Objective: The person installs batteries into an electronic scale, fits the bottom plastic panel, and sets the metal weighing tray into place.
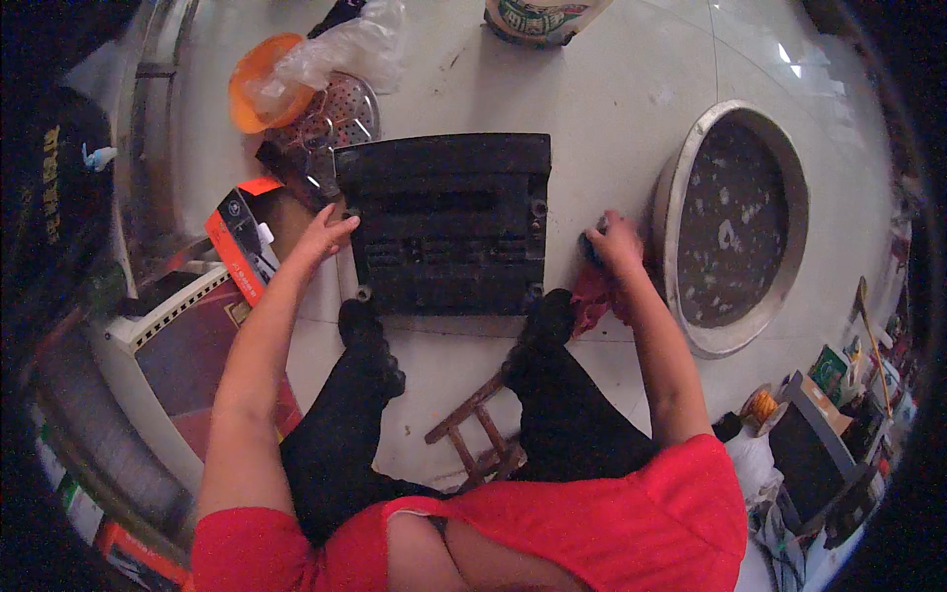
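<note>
On the floor between my feet is a black plastic panel [449, 232], ribbed and slotted, with round holes near its corners. My left hand [328, 240] grips its left edge, the thumb over the rim and the fingers along the outer side. To the right of the panel and apart from it, my right hand [619, 247] is closed around a small dark thing [595, 245], mostly hidden by the fingers. A red cloth [592, 296] lies under and beside that hand; whether the fingers also hold it, I cannot tell.
A large round basin [671, 247] of murky water with floating bits stands at right. At left are an orange bowl [247, 94], a plastic bag [345, 54], a perforated metal strainer [353, 109] and an orange-black box [237, 237]. A wooden stool [473, 424] is below me.
</note>
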Tool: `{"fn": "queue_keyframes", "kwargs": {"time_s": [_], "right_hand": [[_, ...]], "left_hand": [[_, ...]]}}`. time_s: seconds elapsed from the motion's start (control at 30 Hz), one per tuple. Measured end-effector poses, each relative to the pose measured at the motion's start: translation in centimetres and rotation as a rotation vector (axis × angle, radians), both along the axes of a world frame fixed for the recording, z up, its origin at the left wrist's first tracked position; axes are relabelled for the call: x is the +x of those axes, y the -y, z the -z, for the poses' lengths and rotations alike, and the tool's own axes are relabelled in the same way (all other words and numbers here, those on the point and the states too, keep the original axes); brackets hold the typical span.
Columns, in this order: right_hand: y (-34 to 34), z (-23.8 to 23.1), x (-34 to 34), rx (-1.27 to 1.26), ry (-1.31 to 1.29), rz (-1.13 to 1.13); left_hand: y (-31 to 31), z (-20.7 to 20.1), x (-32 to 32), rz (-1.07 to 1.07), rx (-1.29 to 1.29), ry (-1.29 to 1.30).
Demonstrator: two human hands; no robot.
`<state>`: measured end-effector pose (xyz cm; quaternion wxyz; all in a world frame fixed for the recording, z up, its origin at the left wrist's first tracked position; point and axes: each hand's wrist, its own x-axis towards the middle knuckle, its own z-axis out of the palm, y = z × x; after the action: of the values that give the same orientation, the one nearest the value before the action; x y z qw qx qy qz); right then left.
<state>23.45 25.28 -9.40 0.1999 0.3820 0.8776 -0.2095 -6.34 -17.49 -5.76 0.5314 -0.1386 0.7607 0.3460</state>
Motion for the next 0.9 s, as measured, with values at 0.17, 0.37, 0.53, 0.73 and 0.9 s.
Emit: {"fn": "queue_keyframes", "kwargs": {"time_s": [0.17,0.37,0.53,0.73,0.9], "right_hand": [[2.2,-1.7,-4.4,-0.485,-0.233,0.196],[1.7,-2.3,-5.8,-1.378,-0.113,0.606],[2.2,-2.4,-6.2,-1.370,-0.027,0.477],[2.6,-2.2,-6.1,-1.365,-0.040,0.543],[2.7,-2.1,-6.7,-1.333,-0.011,0.538]], "left_hand": [[-3.4,-1.6,0.3,-0.054,0.110,0.095],[-4.1,-2.5,-0.4,-0.058,0.186,0.162],[-3.1,-1.4,-0.8,-0.064,0.132,0.178],[-2.9,-1.0,-0.6,-0.086,0.118,0.143],[-3.0,-1.3,-1.0,-0.069,0.115,0.188]]}}
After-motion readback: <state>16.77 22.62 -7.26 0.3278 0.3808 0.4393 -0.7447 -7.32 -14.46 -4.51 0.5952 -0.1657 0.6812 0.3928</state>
